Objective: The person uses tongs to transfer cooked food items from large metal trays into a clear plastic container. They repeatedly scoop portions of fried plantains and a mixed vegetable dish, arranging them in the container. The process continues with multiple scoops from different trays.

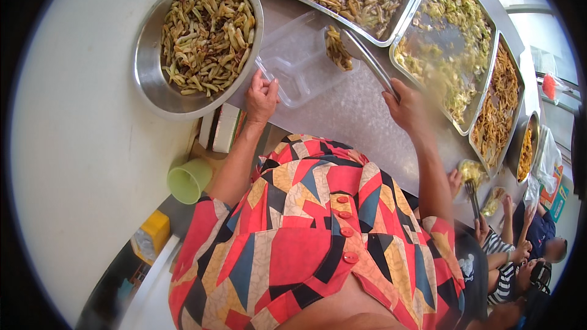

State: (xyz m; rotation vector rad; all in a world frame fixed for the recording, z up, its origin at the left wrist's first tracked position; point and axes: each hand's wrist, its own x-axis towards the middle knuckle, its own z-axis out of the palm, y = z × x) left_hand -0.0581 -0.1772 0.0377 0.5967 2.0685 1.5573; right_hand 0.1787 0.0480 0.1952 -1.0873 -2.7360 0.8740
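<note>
My left hand (pixel 262 96) grips the near left rim of a clear plastic compartment tray (pixel 298 73) lying on the metal table. Cooked vegetable strips (pixel 338 50), probably eggplant, fill one small compartment at its far right corner; the other visible compartments hold no food. In my right hand (pixel 407 106) are metal serving tongs (pixel 373 62), held by the handle. Their head touches or hovers just above the strips in that compartment; I cannot tell which. Left of the tray, a large steel bowl (pixel 149 66) holds more of the same strips.
Behind the tray stands a steel pan (pixel 316 3) of similar strips. To the right are a pan of chopped cabbage (pixel 458 50), a pan of brown shreds (pixel 497 96) and another bowl (pixel 534 123). Co-workers' hands (pixel 454 182) work at the far right. A green bin (pixel 185 183) sits lower left.
</note>
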